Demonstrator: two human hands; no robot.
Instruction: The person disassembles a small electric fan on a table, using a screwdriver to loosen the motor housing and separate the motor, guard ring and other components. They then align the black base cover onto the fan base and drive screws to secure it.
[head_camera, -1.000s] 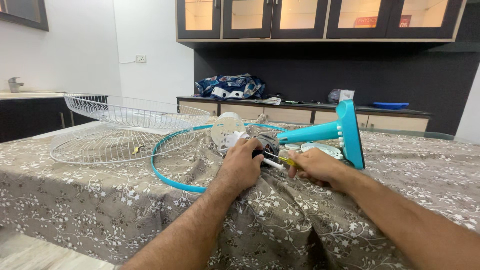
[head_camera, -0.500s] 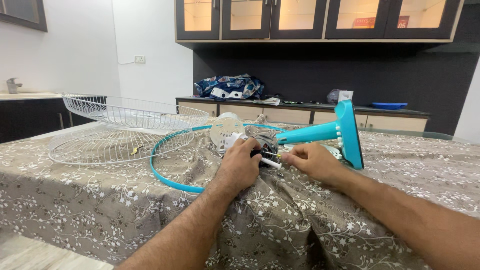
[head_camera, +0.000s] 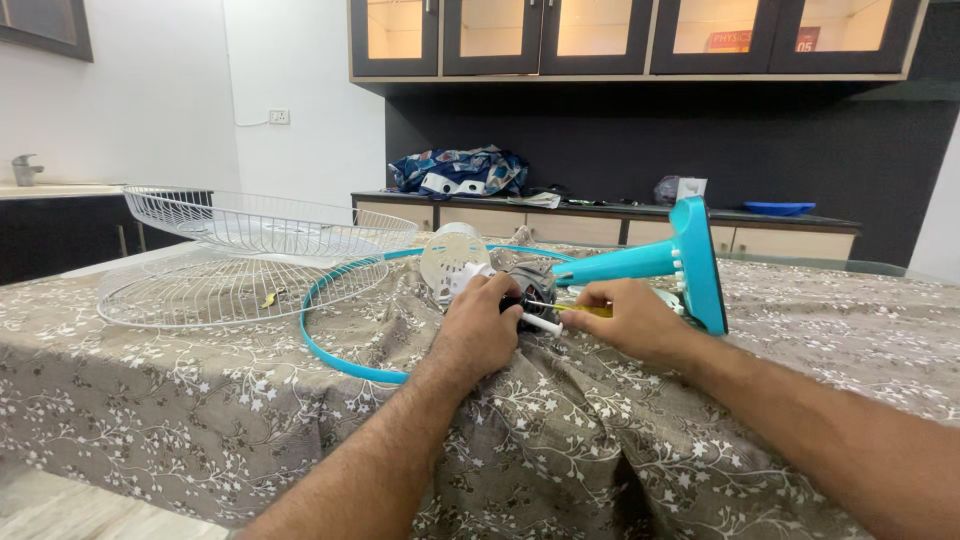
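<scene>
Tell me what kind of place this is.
Likely a home dining room or kitchen: glass-front wall cabinets, a low counter, and a cloth-covered table where both hands work on a dismantled fan motor.

A dark fan motor (head_camera: 528, 285) with a white shaft lies on its side on the table. A yellow-handled screwdriver (head_camera: 572, 310) lies level, tip against it.

The room is evenly and fairly brightly lit by soft white light, while the glass-fronted cabinets (head_camera: 630, 35) along the top edge glow warm yellow from inside and wash out slightly. Shadows are faint: only a soft dark patch under the hands (head_camera: 560, 325) on the patterned cloth (head_camera: 200, 390). Focus is sharp mid-frame, but the forearms blur toward the bottom edge, and wide-angle stretch bows the corners.
</scene>
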